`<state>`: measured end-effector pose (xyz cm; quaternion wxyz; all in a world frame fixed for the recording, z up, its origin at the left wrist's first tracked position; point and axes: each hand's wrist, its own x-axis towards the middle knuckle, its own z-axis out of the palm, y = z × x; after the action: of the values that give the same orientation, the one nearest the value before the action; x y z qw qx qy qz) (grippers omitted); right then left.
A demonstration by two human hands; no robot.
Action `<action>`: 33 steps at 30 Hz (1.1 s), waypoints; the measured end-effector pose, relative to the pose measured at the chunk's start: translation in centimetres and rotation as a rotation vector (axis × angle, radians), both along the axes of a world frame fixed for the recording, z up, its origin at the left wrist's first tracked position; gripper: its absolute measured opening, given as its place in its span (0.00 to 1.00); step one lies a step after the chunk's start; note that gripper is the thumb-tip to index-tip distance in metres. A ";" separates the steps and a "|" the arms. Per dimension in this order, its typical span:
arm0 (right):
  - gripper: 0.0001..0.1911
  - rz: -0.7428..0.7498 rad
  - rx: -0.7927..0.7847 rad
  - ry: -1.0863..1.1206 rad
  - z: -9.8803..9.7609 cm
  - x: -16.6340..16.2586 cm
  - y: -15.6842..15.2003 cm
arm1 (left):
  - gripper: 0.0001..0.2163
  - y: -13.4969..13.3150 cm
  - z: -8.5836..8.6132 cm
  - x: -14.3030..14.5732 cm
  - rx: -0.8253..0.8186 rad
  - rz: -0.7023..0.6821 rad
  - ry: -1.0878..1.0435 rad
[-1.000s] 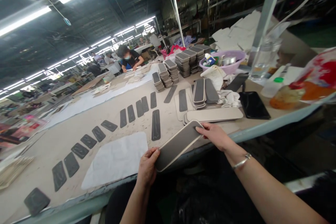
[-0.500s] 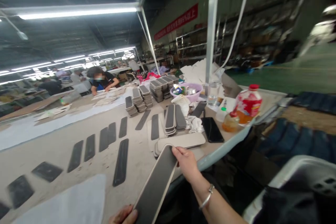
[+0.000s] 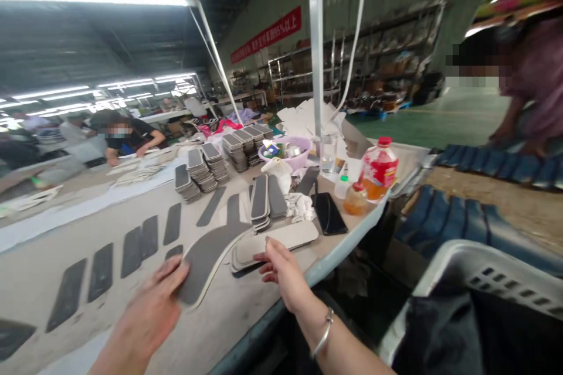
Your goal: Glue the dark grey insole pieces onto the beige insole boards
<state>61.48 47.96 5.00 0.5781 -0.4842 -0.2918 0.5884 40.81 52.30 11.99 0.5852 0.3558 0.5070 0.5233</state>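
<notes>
While your left hand [image 3: 159, 292] clamps bent grey panel [image 3: 209, 261], near end | your right hand [image 3: 282, 272], loosely spread, is beside stacked pale panels [image 3: 288, 237] | black phone [image 3: 331, 215] farther right

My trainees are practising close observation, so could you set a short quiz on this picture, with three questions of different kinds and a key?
1. Which of the person's hands holds the curved grey panel?
2. True or false: the bracelet is on the same arm as the hand in question 1.
3. What colour is the round bowl?
A) Green
B) Purple
C) Orange

Key:
1. The left hand.
2. False; it is on the right arm.
3. B) Purple.
</notes>
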 end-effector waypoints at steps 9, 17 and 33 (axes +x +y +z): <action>0.26 0.368 0.072 -0.363 -1.9 -2.8 -1.4 | 0.16 12.7 2.8 11.7 0.162 -0.199 0.011; 0.20 0.495 0.164 -0.711 -0.7 -1.8 -2.1 | 0.31 9.6 -4.9 12.3 0.497 -0.694 1.235; 0.18 0.615 0.267 -0.803 -1.4 -2.2 -2.4 | 0.33 5.7 -5.0 8.4 0.808 -0.928 1.389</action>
<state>59.25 45.53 3.62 0.2778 -0.4856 -0.6916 0.4569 49.23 58.03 6.95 0.1326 0.9337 0.3297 0.0433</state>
